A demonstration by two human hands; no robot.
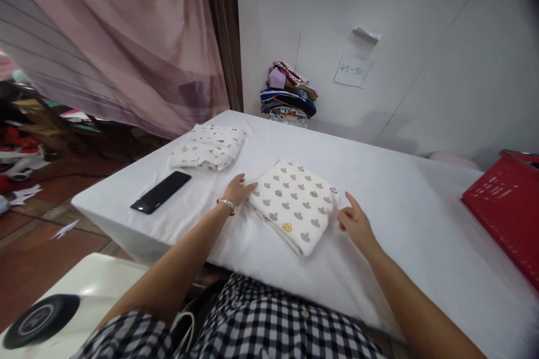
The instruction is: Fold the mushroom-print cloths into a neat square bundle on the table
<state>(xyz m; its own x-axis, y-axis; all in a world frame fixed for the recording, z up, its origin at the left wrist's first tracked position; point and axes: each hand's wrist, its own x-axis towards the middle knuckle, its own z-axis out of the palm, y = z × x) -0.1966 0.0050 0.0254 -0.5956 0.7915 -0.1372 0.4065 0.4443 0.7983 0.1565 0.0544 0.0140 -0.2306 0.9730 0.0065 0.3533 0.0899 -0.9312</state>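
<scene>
A folded white cloth (297, 202) printed with small grey mushroom shapes and a few green, yellow and red ones lies on the white-covered table (391, 196). At its left edge is my left hand (238, 189), wearing a bracelet, its fingers apart and the thumb near or touching the fabric. Just off the cloth's right edge, my right hand (356, 225) has its index finger stretched out and the other fingers curled, with nothing visible in it. A second folded white cloth (209, 147) with a small dark print lies farther back on the left.
A black phone (161, 192) lies on the table's left side. Against the wall stands a stack of folded clothes (288, 95), near a paper marked "45-50" (351, 70). A red plastic basket (505, 202) sits at the right. Below left is a white stool-like surface (99, 277).
</scene>
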